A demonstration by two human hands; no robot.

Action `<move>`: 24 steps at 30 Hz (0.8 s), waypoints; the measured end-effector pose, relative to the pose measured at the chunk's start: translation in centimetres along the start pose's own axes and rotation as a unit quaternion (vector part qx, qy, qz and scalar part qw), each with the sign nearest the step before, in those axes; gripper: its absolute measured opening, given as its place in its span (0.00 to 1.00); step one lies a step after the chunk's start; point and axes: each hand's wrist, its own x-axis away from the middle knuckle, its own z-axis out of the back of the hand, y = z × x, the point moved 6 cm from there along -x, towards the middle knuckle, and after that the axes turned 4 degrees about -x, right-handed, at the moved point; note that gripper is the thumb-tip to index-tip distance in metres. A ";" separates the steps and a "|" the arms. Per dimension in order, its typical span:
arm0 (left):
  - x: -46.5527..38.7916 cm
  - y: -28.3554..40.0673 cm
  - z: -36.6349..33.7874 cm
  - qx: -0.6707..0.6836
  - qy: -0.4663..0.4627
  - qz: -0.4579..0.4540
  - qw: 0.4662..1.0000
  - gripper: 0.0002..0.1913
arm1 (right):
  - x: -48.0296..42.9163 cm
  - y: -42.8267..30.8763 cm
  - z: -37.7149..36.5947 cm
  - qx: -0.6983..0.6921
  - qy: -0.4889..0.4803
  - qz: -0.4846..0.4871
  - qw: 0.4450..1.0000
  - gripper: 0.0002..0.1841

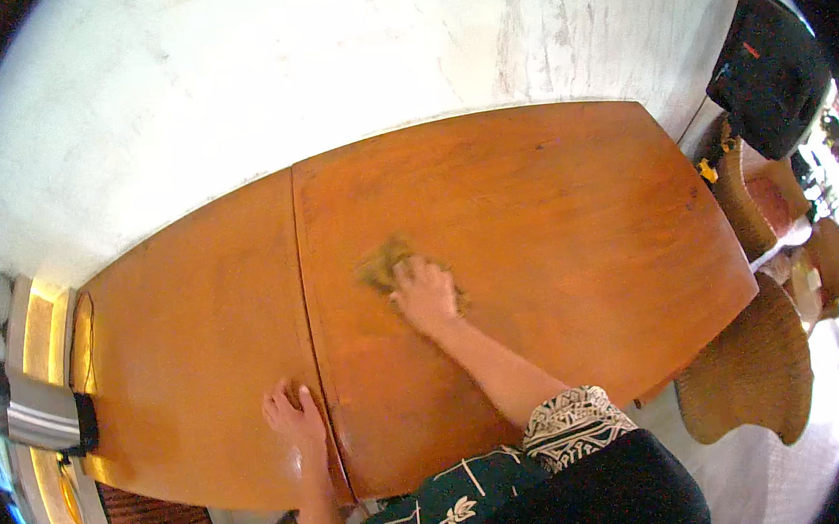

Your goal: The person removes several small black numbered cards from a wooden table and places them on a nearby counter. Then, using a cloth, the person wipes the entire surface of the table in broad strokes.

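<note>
My right hand [424,291] lies over a crumpled greenish-brown cloth [382,262] on a brown wooden table [536,222]. Both are blurred, and most of the cloth is hidden beneath the palm and fingers. My left hand [294,415] rests on the tabletop, just left of the dark seam [302,272] between two panels. Its fingers are slightly bent, its thumb is apart from them, and it holds nothing.
A pale, stained wall [298,70] borders the table's far edge. At the left end stands a silver-and-black cylindrical appliance [43,411]. A woven chair [747,368] is by the right corner, and a black object [770,74] is beyond the far right corner.
</note>
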 end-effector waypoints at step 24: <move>12.7 -0.4 6.5 -0.041 0.103 -0.061 0.992 0.15 | 13.9 -1.9 -1.9 0.027 0.020 -0.083 0.996 0.30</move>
